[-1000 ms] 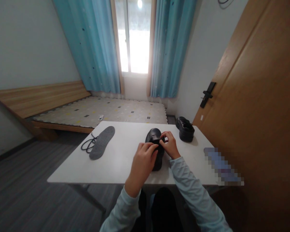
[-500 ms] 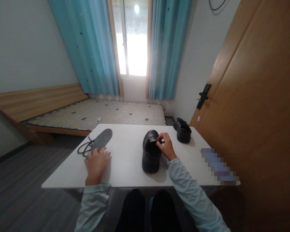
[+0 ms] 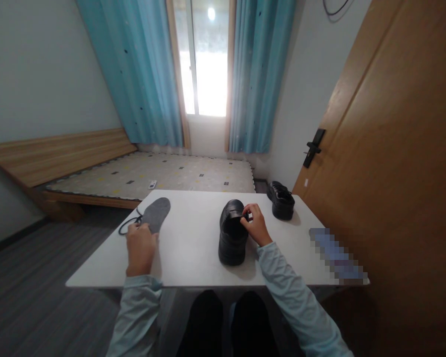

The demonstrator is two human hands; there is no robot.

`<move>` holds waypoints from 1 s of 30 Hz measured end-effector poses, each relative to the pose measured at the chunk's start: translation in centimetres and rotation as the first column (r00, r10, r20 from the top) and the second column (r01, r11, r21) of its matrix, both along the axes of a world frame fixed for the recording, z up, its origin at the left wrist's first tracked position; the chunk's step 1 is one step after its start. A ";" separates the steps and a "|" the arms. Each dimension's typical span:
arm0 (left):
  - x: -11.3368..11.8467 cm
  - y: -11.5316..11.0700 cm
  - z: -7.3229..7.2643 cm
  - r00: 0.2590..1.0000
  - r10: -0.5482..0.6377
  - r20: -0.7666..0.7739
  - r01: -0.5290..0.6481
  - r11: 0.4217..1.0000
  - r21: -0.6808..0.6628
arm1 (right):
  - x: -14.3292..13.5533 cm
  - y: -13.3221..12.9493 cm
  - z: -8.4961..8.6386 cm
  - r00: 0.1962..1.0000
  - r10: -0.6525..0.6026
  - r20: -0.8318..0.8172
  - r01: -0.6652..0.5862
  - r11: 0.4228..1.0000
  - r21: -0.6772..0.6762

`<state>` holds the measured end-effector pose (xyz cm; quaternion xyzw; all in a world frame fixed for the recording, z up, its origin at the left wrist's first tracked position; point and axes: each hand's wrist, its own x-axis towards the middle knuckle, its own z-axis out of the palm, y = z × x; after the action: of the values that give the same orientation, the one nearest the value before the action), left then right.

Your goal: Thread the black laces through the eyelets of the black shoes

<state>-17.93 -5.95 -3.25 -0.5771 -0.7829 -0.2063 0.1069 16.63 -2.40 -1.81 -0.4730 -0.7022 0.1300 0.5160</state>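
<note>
Left of the near shoe (image 3: pixel 232 250) on the tabletop (image 3: pixel 193 248), a grey insole (image 3: pixel 156 212) points away, far end slanting right. The left hand (image 3: pixel 141 249), nearer it, clasps its near end; the right hand (image 3: pixel 258 227) pinches the shoe's right opening edge.

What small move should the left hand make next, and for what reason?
Probably the left hand should lift the grey insole toward the near black shoe: it covers the insole's near end, while the right hand is at the rim of the shoe's opening, which faces up.
</note>
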 end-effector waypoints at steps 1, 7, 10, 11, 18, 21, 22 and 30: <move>0.0 0.2 -0.1 0.998 -0.064 -0.009 0.064 0.998 0.010 | 0.0 0.0 0.0 1.000 0.001 0.000 -0.001 1.000 -0.001; 2.2 0.1 1.3 0.959 -0.283 -0.023 0.283 0.950 0.132 | -0.1 -0.1 0.1 1.000 -0.003 0.001 0.003 1.000 -0.010; 4.5 -0.6 3.0 0.974 -0.226 -0.013 0.218 0.921 0.323 | 0.0 -0.1 0.1 1.000 0.003 -0.005 -0.003 1.000 -0.014; 5.2 -0.8 3.6 0.977 -0.212 -0.025 0.206 0.906 0.370 | 0.0 0.0 0.1 1.000 0.010 -0.006 -0.010 1.000 -0.019; 10.0 -1.9 7.5 0.941 -0.281 -0.189 0.331 0.650 0.684 | 0.0 0.1 0.0 1.000 0.026 -0.016 -0.027 0.998 -0.053; 12.5 -3.1 8.4 0.896 -0.352 -0.269 0.428 0.531 0.731 | 0.0 0.1 0.0 1.000 0.024 -0.016 -0.025 0.998 -0.054; 13.3 -3.6 8.5 0.883 -0.371 -0.289 0.452 0.498 0.740 | 0.0 0.1 0.0 1.000 0.024 -0.015 -0.025 0.998 -0.053; 18.0 -7.5 7.4 0.719 -0.615 -0.324 0.609 0.332 0.721 | 0.0 0.7 -0.6 0.991 0.033 -0.127 -0.038 0.999 -0.035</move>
<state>0.07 -13.44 4.13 -0.7167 -0.3323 -0.5550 0.2607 16.63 -1.68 -2.43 -0.4608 -0.6738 0.1821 0.5482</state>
